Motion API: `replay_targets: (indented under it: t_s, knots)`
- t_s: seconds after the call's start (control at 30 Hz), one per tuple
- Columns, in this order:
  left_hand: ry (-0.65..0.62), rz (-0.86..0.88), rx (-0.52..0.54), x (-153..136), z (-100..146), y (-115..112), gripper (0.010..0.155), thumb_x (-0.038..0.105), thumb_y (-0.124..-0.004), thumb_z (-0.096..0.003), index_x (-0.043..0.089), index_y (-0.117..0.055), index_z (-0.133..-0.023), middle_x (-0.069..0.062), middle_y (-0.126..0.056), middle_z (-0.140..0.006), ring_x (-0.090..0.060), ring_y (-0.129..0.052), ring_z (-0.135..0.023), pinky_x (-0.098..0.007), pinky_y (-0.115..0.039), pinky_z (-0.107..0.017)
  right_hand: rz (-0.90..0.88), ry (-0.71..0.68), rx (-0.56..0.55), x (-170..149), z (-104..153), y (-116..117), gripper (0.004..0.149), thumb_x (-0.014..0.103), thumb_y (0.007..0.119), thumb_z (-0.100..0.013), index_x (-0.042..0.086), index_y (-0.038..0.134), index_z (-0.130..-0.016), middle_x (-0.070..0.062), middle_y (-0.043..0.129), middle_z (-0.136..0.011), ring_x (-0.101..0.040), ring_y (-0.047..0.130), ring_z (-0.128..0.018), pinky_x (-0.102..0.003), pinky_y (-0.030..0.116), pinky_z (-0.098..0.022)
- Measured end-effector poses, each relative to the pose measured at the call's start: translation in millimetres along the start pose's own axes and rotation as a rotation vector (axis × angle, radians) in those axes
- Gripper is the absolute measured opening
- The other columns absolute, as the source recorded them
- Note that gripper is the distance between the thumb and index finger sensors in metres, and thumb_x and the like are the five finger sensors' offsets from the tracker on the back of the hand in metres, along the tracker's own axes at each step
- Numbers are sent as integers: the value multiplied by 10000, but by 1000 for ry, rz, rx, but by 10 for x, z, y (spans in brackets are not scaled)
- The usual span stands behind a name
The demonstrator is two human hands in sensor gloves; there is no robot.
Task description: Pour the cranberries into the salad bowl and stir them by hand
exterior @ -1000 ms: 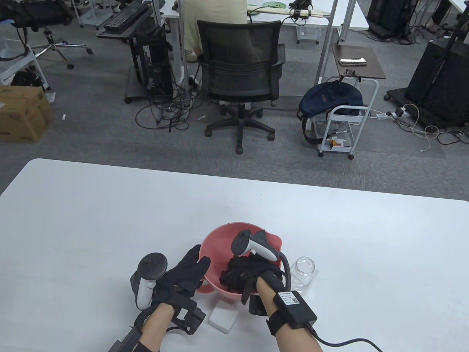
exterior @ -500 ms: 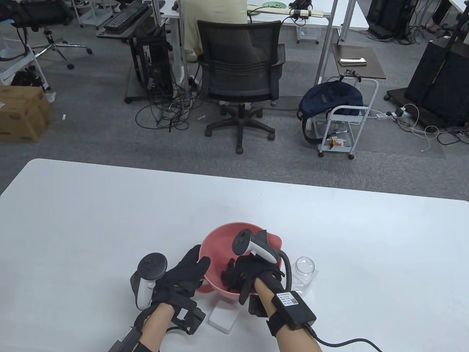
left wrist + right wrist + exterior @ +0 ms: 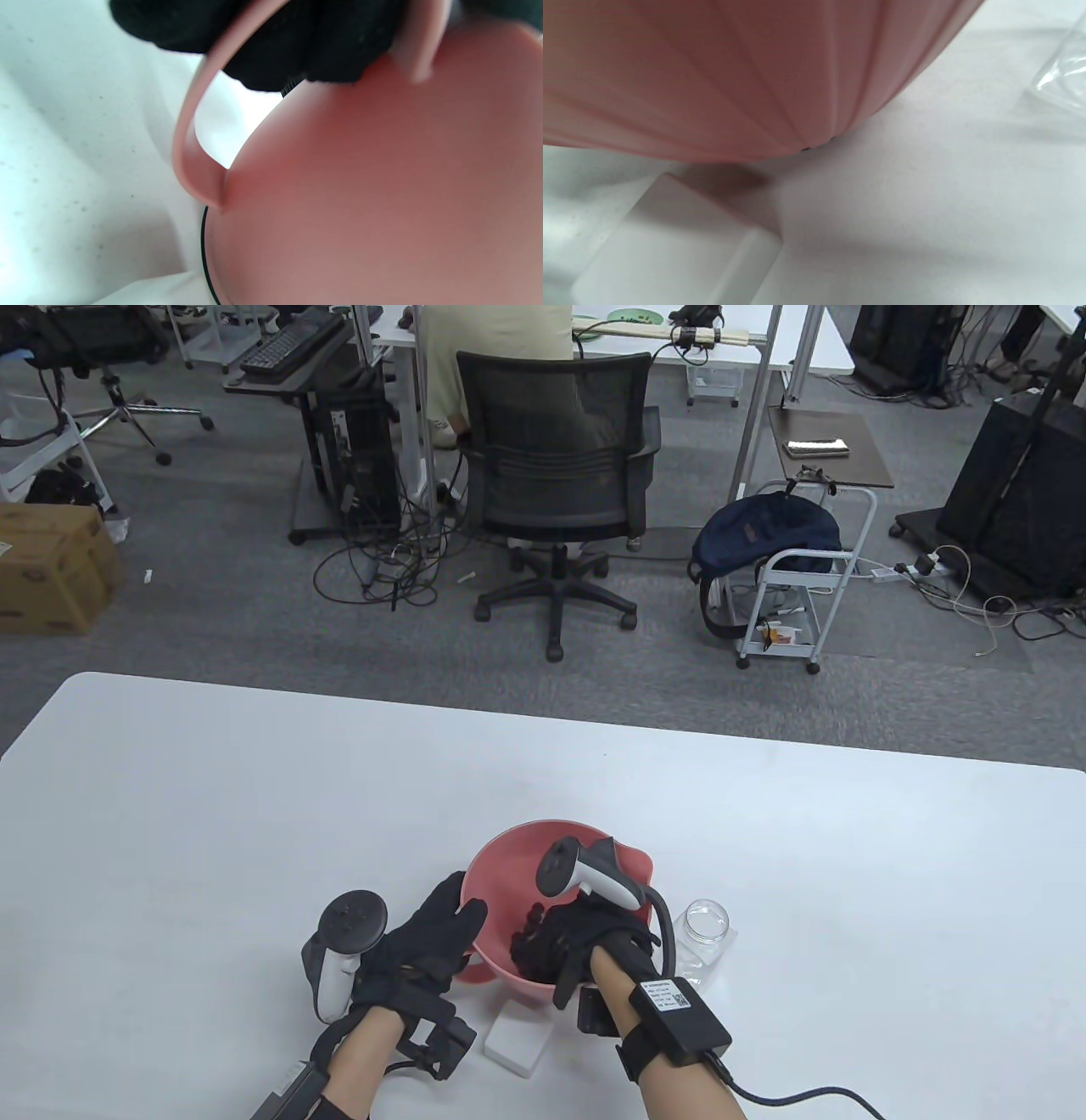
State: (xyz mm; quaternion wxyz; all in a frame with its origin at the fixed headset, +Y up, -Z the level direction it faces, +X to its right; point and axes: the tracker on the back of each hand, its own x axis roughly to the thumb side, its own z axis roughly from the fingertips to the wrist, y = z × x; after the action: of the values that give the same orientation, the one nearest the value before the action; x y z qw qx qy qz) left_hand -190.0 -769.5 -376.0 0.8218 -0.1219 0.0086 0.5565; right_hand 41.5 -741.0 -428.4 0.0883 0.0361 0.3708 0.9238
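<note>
The pink salad bowl (image 3: pixel 509 857) stands near the table's front edge. My left hand (image 3: pixel 433 937) grips its left rim, thumb inside; in the left wrist view the gloved fingers (image 3: pixel 297 42) lie over the bowl's loop handle (image 3: pixel 191 140). My right hand (image 3: pixel 568 942) reaches down into the bowl with loosely bent fingers and covers its bottom. The cranberries are hidden beneath that hand. The clear jar (image 3: pixel 706 923) stands to the right of the bowl, and it looks empty. In the right wrist view only the bowl's outer wall (image 3: pixel 734 76) shows, not the hand.
A white square lid (image 3: pixel 517 1042) lies on the table just in front of the bowl, also seen as the lid (image 3: pixel 670 245) in the right wrist view. The white table (image 3: pixel 254 814) stretches far to the left, right and back. Beyond it are an office chair (image 3: pixel 556 475) and a trolley.
My right hand has shifted slightly inside the bowl, its fingers moving over the bottom. The left hand, bowl, jar and lid have stayed where they were.
</note>
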Motion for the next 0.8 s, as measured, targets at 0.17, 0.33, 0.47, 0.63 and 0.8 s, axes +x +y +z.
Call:
replay_targets:
  t_s: [0.17,0.33,0.47,0.63,0.8]
  knots:
    - [-1,-1,0,-1,-1,0,766,780,-754,-500,371,-539,-1111,156,-940,-470,-111,-970,-464,-295,-870,-333,29,30,36,-3,-16,14,584,771,731,-447,474,787,-947,156,884,-985,-89,866,-851,-289,794,-640]
    - [-1,-1,-2,-1,-1,-1,771,780,-757,-497,368,-539,-1111,155,-941,-467,-113,-971,-459,-296,-871,-329,33,19,29,-2,-13,15,584,777,759,-382,599,745,-938,303,894,-1008,29,898,-895,-283,816,-688]
    - [-3,-2,-3,-4,-4,-2,770,782,-754,-498,368,-538,-1111,156,-941,-465,-111,-972,-456,-295,-872,-329,22,-2,25,-3,-7,10,595,764,780,-359,650,702,-938,388,872,-1029,103,902,-925,-300,815,-724]
    - [-4,-2,-5,-3,-4,-4,771,782,-755,-498,367,-539,-1111,155,-941,-463,-112,-972,-454,-296,-871,-327,10,-19,18,-8,-8,11,627,770,788,-339,703,639,-944,447,824,-1061,154,830,-1013,-338,786,-767]
    - [-4,-2,-6,-5,-5,-5,770,783,-753,-499,368,-539,-1111,156,-941,-462,-111,-973,-454,-296,-872,-326,1,-33,10,-10,-13,11,650,764,792,-341,736,572,-953,490,736,-1099,160,724,-1087,-370,754,-793]
